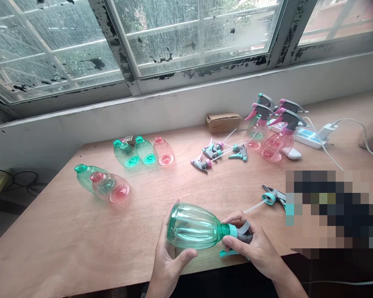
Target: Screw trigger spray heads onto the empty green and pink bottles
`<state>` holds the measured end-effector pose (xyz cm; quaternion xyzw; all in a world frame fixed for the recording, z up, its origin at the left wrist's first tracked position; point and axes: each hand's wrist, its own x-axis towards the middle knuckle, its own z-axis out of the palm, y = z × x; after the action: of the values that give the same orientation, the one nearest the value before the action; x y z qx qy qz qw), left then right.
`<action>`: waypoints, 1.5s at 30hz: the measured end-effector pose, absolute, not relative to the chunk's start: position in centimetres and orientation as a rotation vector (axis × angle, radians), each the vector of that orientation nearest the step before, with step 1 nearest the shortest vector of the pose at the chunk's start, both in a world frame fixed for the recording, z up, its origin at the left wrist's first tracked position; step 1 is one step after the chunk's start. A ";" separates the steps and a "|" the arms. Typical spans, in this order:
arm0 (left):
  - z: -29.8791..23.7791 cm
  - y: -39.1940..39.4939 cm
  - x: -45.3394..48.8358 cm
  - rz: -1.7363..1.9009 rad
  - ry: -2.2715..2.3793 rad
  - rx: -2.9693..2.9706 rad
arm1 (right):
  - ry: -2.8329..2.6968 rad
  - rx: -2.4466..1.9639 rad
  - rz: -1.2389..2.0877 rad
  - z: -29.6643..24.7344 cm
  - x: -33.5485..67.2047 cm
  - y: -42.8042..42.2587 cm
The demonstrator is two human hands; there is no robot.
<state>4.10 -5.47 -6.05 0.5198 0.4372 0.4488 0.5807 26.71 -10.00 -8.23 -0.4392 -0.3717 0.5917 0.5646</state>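
Bare table (pixel 155 223) leaves a wide lane from the held bottle (pixel 194 227) back between the two bottles (pixel 115 188) on the left and the loose spray heads (pixel 216 152). Beyond, a narrower gap beside the row of three bottles (pixel 144 151) reaches the wall (pixel 174 109). Rightward, a lone spray head (pixel 276 196) and a person (pixel 317 215) obstruct.

The tapered green plastic bottle (pixel 194 227) shows pale lengthwise stripes; its ring-shaped plastic collar (pixel 233 230) is turquoise, its spray head (pixel 245 236) dark grey. The flat wooden tabletop (pixel 136 244) is pinkish brown, the metal window frame (pixel 199 72) grey, blotched black.
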 end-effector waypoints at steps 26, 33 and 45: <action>-6.3 -5.1 3.9 0.941 1.008 1.204 | -0.859 -1.035 1.364 -7.9 26.7 -9.9; -5.8 -5.5 4.6 1.016 1.070 1.103 | -0.855 -1.003 1.355 -8.4 26.8 -9.8; -6.7 -5.8 4.0 0.985 1.074 1.201 | -0.850 -1.054 1.336 -8.4 26.5 -10.0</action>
<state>3.96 -5.81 -6.70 0.5153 0.4608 0.4225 0.5862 26.55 -10.01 -8.42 -0.4510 -0.3637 0.5718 0.5808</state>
